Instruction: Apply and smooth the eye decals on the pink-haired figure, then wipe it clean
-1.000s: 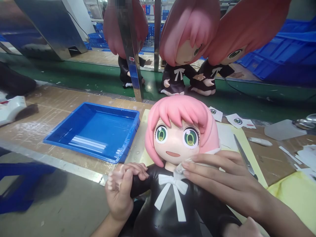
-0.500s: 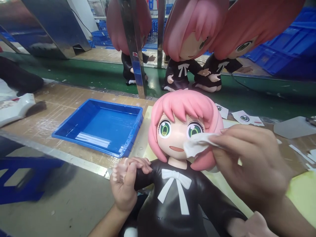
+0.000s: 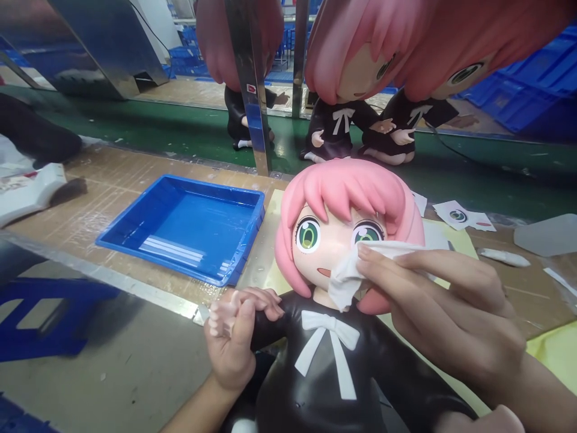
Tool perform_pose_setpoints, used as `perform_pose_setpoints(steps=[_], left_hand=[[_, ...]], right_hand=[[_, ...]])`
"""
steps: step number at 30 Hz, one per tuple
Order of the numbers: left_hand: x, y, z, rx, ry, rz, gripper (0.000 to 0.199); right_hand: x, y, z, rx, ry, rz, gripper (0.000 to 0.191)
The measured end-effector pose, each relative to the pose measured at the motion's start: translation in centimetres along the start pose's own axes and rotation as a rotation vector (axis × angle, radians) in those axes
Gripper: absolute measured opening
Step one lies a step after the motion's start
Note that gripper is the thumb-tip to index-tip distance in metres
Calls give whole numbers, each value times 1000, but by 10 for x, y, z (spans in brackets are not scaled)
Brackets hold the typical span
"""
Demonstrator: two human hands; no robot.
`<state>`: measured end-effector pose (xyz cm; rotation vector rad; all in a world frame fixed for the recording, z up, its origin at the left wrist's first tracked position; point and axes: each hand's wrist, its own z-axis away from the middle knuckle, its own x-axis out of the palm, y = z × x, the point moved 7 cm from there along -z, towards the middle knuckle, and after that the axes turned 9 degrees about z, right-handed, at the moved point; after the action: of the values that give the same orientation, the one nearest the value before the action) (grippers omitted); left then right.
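A large doll figure [image 3: 349, 186] with pink hair, green eyes and a black dress with a white bow leans back before me, its head over the bench. My left hand [image 3: 232, 352] is wrapped round the figure's raised hand at its sleeve end. In my right hand [image 3: 464, 319] a white cloth [image 3: 345, 276] is pinched between thumb and fingers. The cloth lies against the figure's cheek, beside the mouth and just under one eye, and covers part of that cheek.
Left of the figure stands a shallow blue tray [image 3: 157, 263] of water. Paper pieces with a printed eye [image 3: 458, 215] lie behind its head. Several similar pink-haired figures [image 3: 333, 129] stand beyond the bench near metal posts [image 3: 253, 90]. A dark sleeve [image 3: 38, 129] shows at far left.
My right hand has shifted with the cloth, which now hangs lower and more spread over the cheek. My left hand keeps its grip. The whole view has moved slightly.
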<state>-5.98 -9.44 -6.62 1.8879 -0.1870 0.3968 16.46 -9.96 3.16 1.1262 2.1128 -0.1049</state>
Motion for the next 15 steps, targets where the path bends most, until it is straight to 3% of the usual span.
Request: perform_pose_setpoints(steps=[15], left_hand=[[2,4,-3,-5,-24,-7,23]], right_hand=[[-6,6,6,37,-26,-123,32]])
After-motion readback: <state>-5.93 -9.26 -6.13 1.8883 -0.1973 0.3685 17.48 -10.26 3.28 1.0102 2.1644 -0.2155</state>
